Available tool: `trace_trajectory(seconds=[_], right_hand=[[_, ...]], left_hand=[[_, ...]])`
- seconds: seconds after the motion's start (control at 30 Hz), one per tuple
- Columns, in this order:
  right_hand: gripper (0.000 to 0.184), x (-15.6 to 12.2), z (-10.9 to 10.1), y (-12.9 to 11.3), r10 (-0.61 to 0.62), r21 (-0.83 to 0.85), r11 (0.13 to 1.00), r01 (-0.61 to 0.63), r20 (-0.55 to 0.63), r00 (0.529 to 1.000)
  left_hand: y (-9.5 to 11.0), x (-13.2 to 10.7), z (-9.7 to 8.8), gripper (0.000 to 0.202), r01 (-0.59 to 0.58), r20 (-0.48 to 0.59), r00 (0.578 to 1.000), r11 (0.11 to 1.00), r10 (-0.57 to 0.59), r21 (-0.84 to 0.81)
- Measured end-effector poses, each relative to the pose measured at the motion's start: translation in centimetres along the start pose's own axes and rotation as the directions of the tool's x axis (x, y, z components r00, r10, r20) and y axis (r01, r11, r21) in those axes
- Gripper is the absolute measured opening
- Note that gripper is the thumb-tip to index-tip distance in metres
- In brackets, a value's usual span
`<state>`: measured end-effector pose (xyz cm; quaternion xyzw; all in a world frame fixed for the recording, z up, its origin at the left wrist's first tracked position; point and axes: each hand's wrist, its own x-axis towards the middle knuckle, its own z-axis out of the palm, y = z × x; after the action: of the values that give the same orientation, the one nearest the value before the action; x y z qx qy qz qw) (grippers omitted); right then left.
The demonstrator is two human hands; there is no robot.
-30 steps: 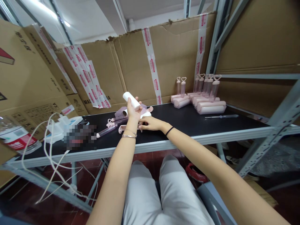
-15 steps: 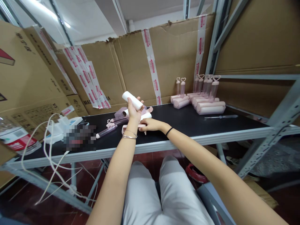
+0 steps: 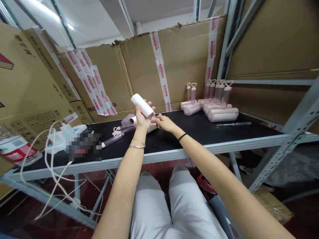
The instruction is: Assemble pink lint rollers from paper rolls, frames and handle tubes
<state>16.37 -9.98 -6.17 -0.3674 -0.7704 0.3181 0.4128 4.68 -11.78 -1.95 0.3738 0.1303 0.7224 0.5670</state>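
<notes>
My left hand (image 3: 144, 118) is raised above the table's near side, its fingers closed around a white lint-roller paper roll (image 3: 142, 104) that tilts up to the left. Right beside it, my right hand (image 3: 165, 123) pinches a pink plastic part (image 3: 155, 120), mostly hidden by the fingers. Below and behind my hands lies another white roll (image 3: 133, 119) with its brown core showing. A translucent pink cover (image 3: 127, 119) sits behind that roll. To the left, clear pink handles (image 3: 113, 139) with heart-shaped ends lie on the black tabletop.
Several pink-cased rollers with upright heart-topped handles (image 3: 220, 109) stand at the back right. A clear, slim tool (image 3: 234, 124) lies before them. On the left are a bottle (image 3: 18, 147), white cables (image 3: 53, 166) and a power strip (image 3: 79, 128). Cardboard (image 3: 189, 59) walls the back.
My right hand has moved up and slightly right from the tabletop, bringing the pink part beside my left hand. My left hand still holds the white roll, shifted slightly.
</notes>
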Motion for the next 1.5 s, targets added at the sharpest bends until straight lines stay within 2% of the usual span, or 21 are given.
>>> trace_trajectory(seconds=[0.07,0.13,0.2,0.23,0.33,0.5,0.8,1.07,1.2,1.37,1.5], right_hand=[[0.022,0.3,-0.6,0.3,0.032,0.058,0.998,-0.019,-0.223,0.974],[0.025,0.5,-1.0,0.5,0.082,0.187,0.982,-0.001,-0.426,0.901],[0.027,0.6,-1.3,0.5,0.104,0.332,0.939,0.091,-0.528,0.843],[0.029,0.7,-1.3,0.4,0.097,0.388,0.910,0.147,-0.543,0.834],[0.037,0.7,-1.2,0.3,0.037,0.477,0.841,0.254,-0.520,0.853],[0.043,0.7,-0.9,0.4,-0.064,0.484,0.825,0.292,-0.434,0.899],[0.051,0.6,-1.1,0.5,-0.083,0.525,0.815,0.245,-0.313,0.946],[0.045,0.7,-0.8,0.8,-0.106,0.511,0.841,0.175,-0.162,0.981],[0.043,0.6,-0.7,0.8,-0.101,0.440,0.888,0.134,-0.097,0.990],[0.040,0.9,-0.1,1.6,-0.080,0.343,0.933,0.108,-0.097,0.992],[0.042,1.1,0.2,1.8,-0.069,0.395,0.914,0.090,-0.067,0.995]], left_hand=[[-0.1,-0.1,0.0,0.045,0.009,0.014,1.000,0.999,-0.010,0.036],[-0.3,0.0,-0.1,0.043,0.033,0.006,0.999,0.995,-0.034,0.097],[-0.7,0.1,-0.2,0.044,0.076,-0.015,0.997,0.981,-0.074,0.176],[-0.9,0.2,-0.3,0.045,0.100,-0.027,0.995,0.971,-0.096,0.218],[-1.5,0.5,-0.5,0.051,0.147,-0.048,0.989,0.931,-0.139,0.333],[-1.9,0.9,-0.8,0.054,0.136,-0.022,0.990,0.911,-0.138,0.390],[-1.9,0.9,-1.0,0.057,0.024,-0.047,0.999,0.905,-0.004,0.425],[-2.1,0.7,-1.1,0.056,-0.090,-0.055,0.991,0.903,0.125,0.420],[-2.3,1.1,-1.4,0.056,-0.109,-0.047,0.989,0.896,0.142,0.430],[-2.4,1.4,-1.7,0.055,-0.087,-0.100,0.984,0.893,0.146,0.441],[-2.5,1.4,-1.5,0.054,-0.062,-0.174,0.973,0.895,0.153,0.442]])
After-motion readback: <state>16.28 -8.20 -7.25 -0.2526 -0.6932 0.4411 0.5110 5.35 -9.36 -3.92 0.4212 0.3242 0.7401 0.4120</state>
